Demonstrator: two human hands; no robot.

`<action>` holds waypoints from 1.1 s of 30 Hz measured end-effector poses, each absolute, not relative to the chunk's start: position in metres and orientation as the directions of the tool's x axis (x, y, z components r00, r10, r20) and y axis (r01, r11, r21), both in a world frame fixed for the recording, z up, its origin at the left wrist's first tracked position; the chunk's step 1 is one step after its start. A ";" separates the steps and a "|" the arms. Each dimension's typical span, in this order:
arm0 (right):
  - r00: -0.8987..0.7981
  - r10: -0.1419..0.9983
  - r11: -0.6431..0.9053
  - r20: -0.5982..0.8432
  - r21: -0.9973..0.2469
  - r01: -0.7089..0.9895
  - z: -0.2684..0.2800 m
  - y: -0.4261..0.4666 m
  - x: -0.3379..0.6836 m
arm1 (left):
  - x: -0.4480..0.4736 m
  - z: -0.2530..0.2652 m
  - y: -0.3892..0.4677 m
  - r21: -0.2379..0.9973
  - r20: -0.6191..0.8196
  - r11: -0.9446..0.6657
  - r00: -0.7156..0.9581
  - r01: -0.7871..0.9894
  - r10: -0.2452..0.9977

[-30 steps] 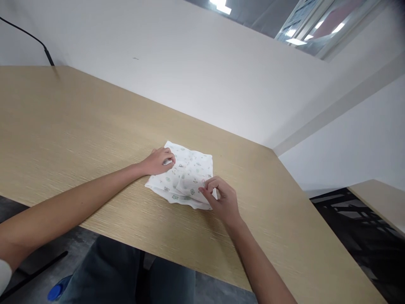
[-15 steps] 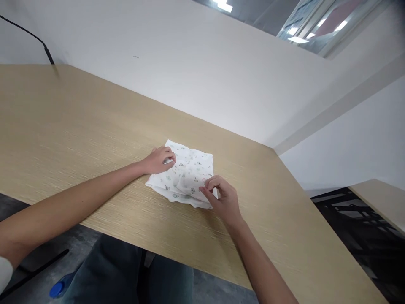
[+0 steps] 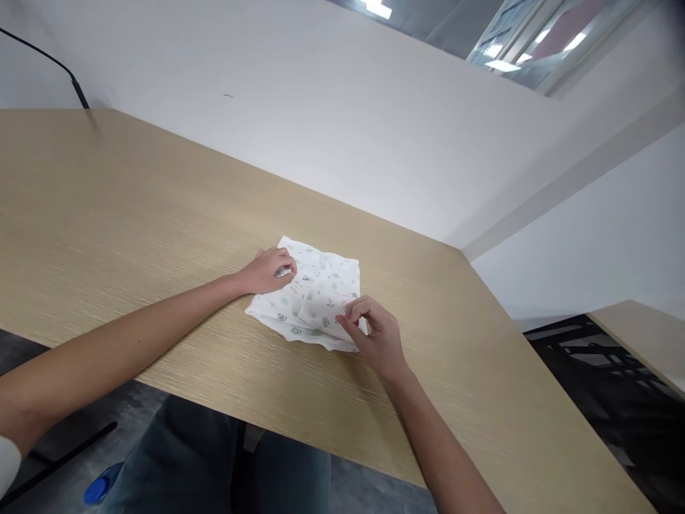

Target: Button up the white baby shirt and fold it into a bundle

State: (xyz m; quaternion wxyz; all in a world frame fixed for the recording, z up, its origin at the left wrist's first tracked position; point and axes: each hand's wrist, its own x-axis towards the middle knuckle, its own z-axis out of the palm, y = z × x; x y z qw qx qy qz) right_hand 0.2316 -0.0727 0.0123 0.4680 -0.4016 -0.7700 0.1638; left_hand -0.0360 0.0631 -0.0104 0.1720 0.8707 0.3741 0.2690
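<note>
Both hands [image 3: 266, 272] [image 3: 377, 337] pinch cloth [image 3: 315, 296] (folded, printed)

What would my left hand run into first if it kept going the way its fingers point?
The left hand already rests on the cloth, fingers pointing right across it. Going on, it would probably cross more cloth and then meet the right hand pinching the far corner, though depth is unclear.

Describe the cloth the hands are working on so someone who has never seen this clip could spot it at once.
On the long light wooden table against the white wall, look near its middle, between the person's two hands. The cloth is a small white folded piece with tiny pale printed motifs, the left hand resting on its left edge and the right hand pinching its near right corner. Nothing else lies on the table.
</note>
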 end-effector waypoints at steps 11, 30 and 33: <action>-0.195 0.803 0.579 0.564 -0.657 0.482 0.007 -0.072 0.235 | -0.037 -0.013 0.065 0.491 0.346 -0.673 0.586 0.553 0.733; -0.203 0.784 0.606 0.586 -0.655 0.451 0.010 -0.071 0.234 | -0.036 -0.013 0.065 0.494 0.343 -0.668 0.582 0.556 0.737; -0.201 0.780 0.610 0.593 -0.648 0.455 0.011 -0.072 0.234 | -0.036 -0.013 0.065 0.494 0.351 -0.675 0.584 0.549 0.732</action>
